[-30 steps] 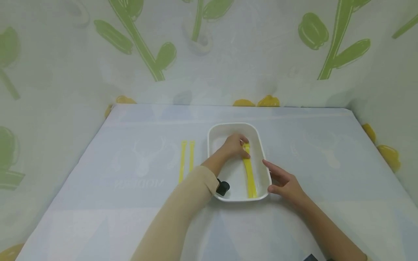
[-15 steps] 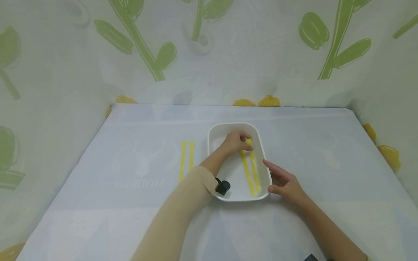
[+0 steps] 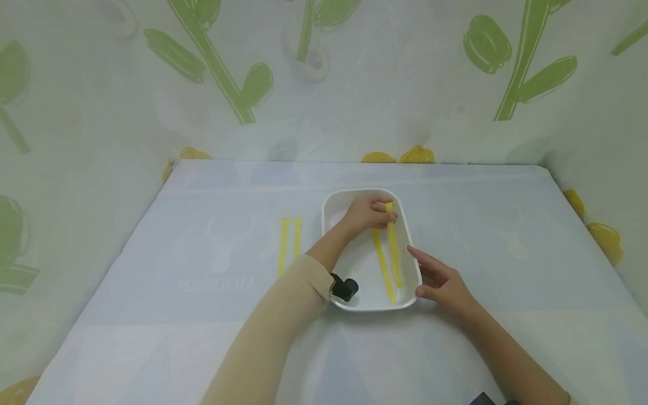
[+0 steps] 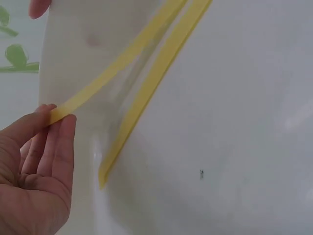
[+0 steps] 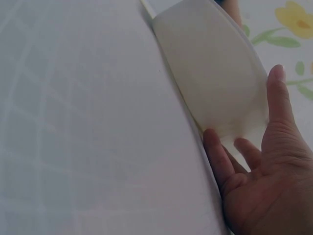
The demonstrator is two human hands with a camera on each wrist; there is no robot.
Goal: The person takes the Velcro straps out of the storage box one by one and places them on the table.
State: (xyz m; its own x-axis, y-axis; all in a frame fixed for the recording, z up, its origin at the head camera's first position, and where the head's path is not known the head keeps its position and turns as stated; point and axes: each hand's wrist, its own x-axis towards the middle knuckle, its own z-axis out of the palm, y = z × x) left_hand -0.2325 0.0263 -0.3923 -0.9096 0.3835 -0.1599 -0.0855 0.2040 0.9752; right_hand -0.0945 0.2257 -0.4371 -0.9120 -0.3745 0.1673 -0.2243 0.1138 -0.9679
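My left hand (image 3: 365, 215) is inside a white plastic tub (image 3: 367, 275). Between thumb and fingers it pinches the far end of a flat yellow strip (image 3: 395, 253), lifting that end off the tub's floor, as the left wrist view (image 4: 107, 77) confirms. A second yellow strip (image 3: 383, 264) lies beside it on the tub's floor, its far end hidden behind the hand in the head view. My right hand (image 3: 445, 284) rests against the tub's right outer side, fingers and thumb spread and loosely bent, as also seen in the right wrist view.
Two more yellow strips (image 3: 283, 242) lie side by side on the pale tablecloth (image 3: 228, 309), left of the tub, partly covered by my left sleeve. A small black camera (image 3: 346, 288) sits on my left wrist. A patterned wall covering (image 3: 385, 84) stands behind the table.
My left hand has parted the two strips in the tub, keeping one and moving it up and to the right. The other now lies separately. My right hand has stayed put.
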